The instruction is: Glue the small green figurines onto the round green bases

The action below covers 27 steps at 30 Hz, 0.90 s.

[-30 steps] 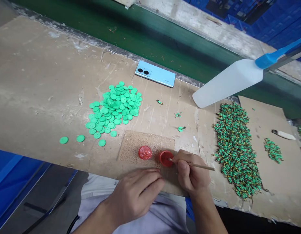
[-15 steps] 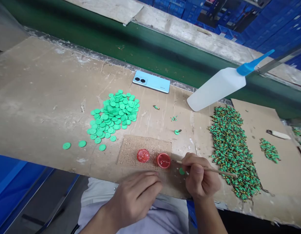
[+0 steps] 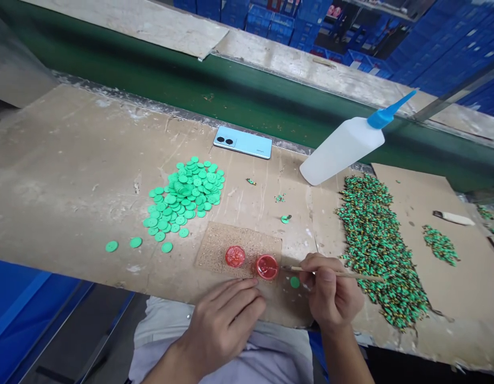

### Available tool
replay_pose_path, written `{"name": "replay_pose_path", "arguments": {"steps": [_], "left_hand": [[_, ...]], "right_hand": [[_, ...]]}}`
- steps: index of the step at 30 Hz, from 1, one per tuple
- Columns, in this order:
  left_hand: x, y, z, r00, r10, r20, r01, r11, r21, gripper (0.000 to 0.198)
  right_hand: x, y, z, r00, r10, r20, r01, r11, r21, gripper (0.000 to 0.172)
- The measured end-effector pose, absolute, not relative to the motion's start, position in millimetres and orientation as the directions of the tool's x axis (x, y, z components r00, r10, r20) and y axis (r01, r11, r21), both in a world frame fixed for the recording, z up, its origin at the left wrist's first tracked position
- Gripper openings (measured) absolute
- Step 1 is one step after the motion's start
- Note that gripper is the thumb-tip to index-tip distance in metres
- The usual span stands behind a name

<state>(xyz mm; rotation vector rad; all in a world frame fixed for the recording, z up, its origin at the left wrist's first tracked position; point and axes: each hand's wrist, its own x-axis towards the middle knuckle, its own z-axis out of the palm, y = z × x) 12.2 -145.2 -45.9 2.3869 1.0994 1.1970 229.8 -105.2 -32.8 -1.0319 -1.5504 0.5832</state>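
The work in hand looks like dabbing: the right hand [image 3: 330, 290] pinches a thin wooden stick [image 3: 338, 274] between thumb and fingers, closed firmly on it, with its tip just at the right rim of a red cup [image 3: 266, 266] that seems to hold glossy red liquid. A single green button [image 3: 295, 282] lies flat on the worktop just below the stick, beside the right hand; any coating on it is too small to tell. The left hand [image 3: 223, 320] rests at the near edge of the bench, fingers loosely curled, holding nothing visible. A red lid [image 3: 235, 256] sits to the left of the cup on a cork mat [image 3: 212, 250]. The next move seems to call for a light, steady touch of the stick tip on that small button
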Motion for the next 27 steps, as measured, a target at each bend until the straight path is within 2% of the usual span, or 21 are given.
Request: {"name": "replay_pose_path", "arguments": {"steps": [5,13,22,27], "left_hand": [[14,-145,-48,0.36,0.726,0.585,0.514,-0.678,0.525,0.022],[13,-146,-49,0.364,0.731,0.577,0.528,-0.672,0.519,0.024],[12,-147,-52,0.35,0.721,0.598,0.513,-0.682,0.522,0.024],[12,-149,-43,0.378,0.694,0.613,0.42,-0.718,0.555,0.023]], "right_hand": [[235,-107,-32,0.068,0.865,0.498,0.241,0.47,-0.849,0.027],[232,-107,-31,0.001,0.879,0.478,0.172,0.47,-0.866,0.022],[241,-109,-20,0.208,0.845,0.493,0.136,0.474,-0.87,0.02],[264,-129,-26,0.221,0.873,0.435,0.191,0.398,-0.897,0.021]]}}
